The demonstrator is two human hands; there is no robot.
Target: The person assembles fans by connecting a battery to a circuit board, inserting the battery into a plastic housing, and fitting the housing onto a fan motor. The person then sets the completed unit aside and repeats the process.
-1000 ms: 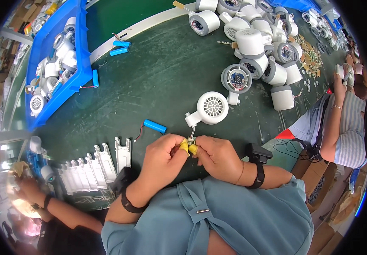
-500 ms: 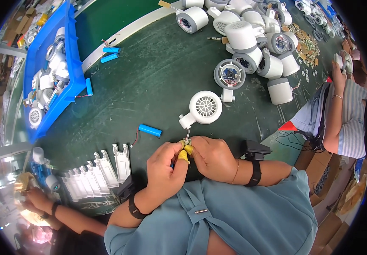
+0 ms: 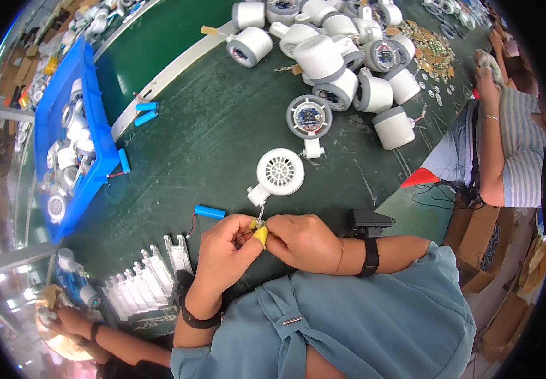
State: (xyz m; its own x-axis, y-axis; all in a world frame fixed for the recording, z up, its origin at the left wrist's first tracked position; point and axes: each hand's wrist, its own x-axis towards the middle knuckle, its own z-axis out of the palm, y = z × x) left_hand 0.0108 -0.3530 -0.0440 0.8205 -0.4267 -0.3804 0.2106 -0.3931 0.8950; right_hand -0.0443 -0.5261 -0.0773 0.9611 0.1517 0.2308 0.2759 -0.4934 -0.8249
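My left hand (image 3: 222, 249) and my right hand (image 3: 307, 243) meet over the near part of the table, fingertips pinched together. Yellow finger covers (image 3: 261, 237) show at the tips. Between the fingers is the end of the thin wires (image 3: 261, 213) that run out of a white fan head (image 3: 280, 172) with a round grille. The fan head lies just beyond my hands, its short neck toward me. What exactly sits at the wire ends is mostly hidden by the fingers. A blue cylindrical battery (image 3: 210, 211) with a thin lead lies beside my left hand.
White handle shells (image 3: 140, 284) stand in a row at left. A blue bin (image 3: 103, 148) holds more fan parts. Another fan head (image 3: 309, 117) shows its circuit board, near a pile of fan heads (image 3: 320, 58). People work at both sides; a striped sleeve (image 3: 521, 180) is at right.
The whole view has shifted, so the fan heads and battery sit further left in the picture. My hands stay together at the wires, with the fingers slightly rearranged and the right fingertips more hidden.
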